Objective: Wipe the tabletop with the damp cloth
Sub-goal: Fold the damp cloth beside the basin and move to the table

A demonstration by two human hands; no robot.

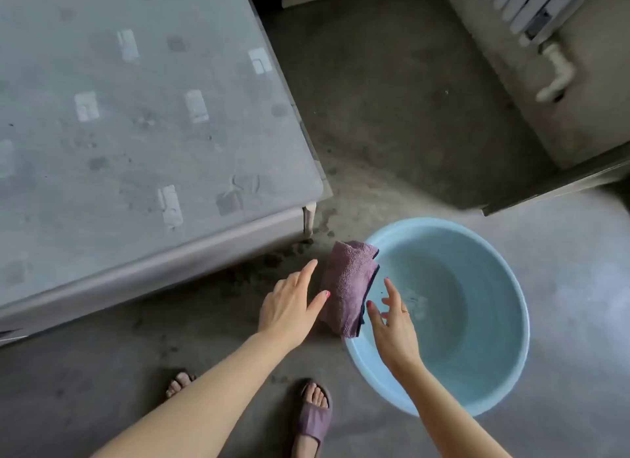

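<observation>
Clearly little is done yet: the purple cloth (347,287) hangs folded over the near-left rim of the blue basin (511,287), both hands beside it, left hand (289,307) and right hand (395,321) fingers spread, gripping nothing. Left, the dusty surface (136,116) looks unwiped.

Grey concrete floor (392,116), white radiator (521,4) by the wall, dim daylight.

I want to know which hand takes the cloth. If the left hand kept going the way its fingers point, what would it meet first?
Probably the cloth draped over the basin rim: the left hand points up and right, thumb nearly at its near edge. Depth is unclear; it might pass just beside it toward the floor.
</observation>
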